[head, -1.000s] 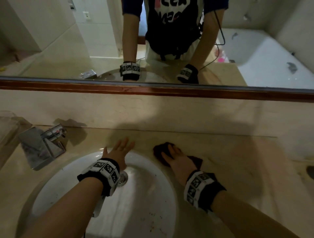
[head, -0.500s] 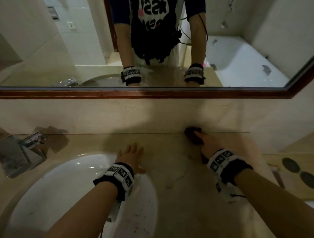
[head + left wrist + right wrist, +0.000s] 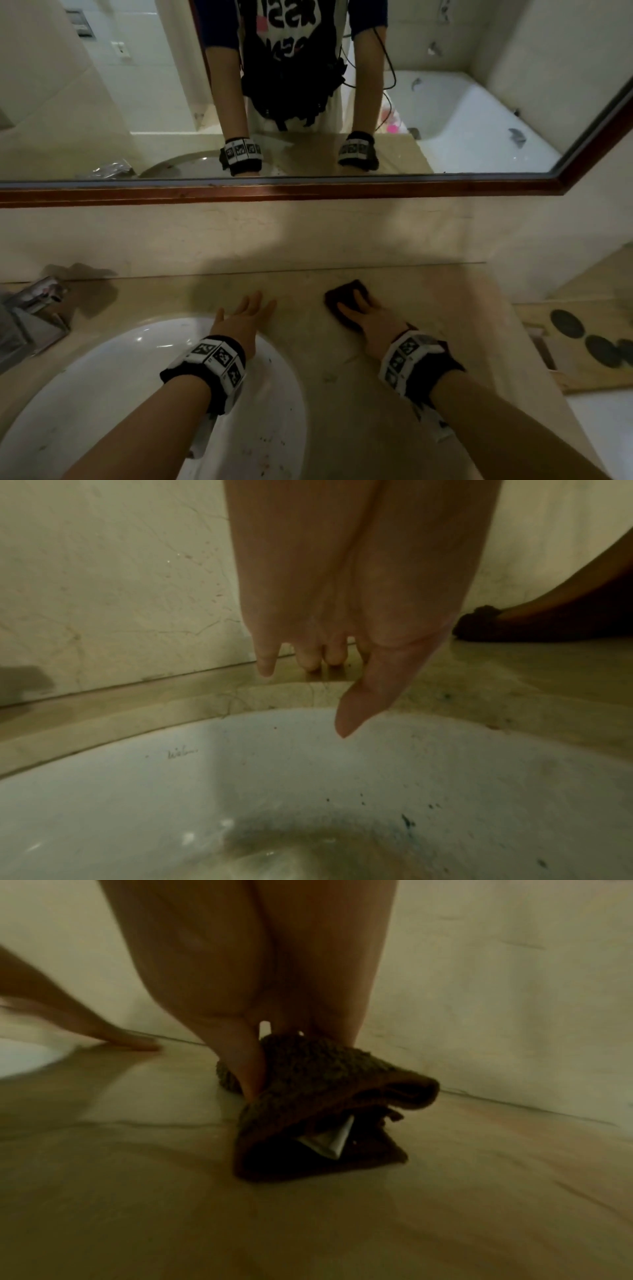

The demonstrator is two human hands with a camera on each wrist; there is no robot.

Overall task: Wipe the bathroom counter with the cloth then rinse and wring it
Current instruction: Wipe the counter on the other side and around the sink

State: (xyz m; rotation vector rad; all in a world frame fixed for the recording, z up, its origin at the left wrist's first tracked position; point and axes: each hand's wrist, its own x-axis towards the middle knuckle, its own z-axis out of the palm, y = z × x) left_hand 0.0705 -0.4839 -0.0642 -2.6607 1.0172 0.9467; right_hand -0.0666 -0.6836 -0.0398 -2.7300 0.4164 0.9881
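A white sink (image 3: 102, 394) with dark specks sits in the beige stone counter (image 3: 342, 394). The left hand (image 3: 239, 322) rests flat at the sink's far rim, fingers straight and spread, holding nothing. To its right there is bare counter, and the right hand (image 3: 373, 322) presses flat on a dark brown fuzzy cloth (image 3: 346, 294), folded in a lump, near the back wall. Past it hangs a wood-framed mirror (image 3: 308, 192). A shiny faucet (image 3: 34, 308) stands far left.

Little reads clearly. The shirt (image 3: 291, 31) in the mirror (image 3: 102, 102) bears mirrored, cropped white letters, illegible. A faint script mark on the sink (image 3: 183, 754) wall cannot be made out.
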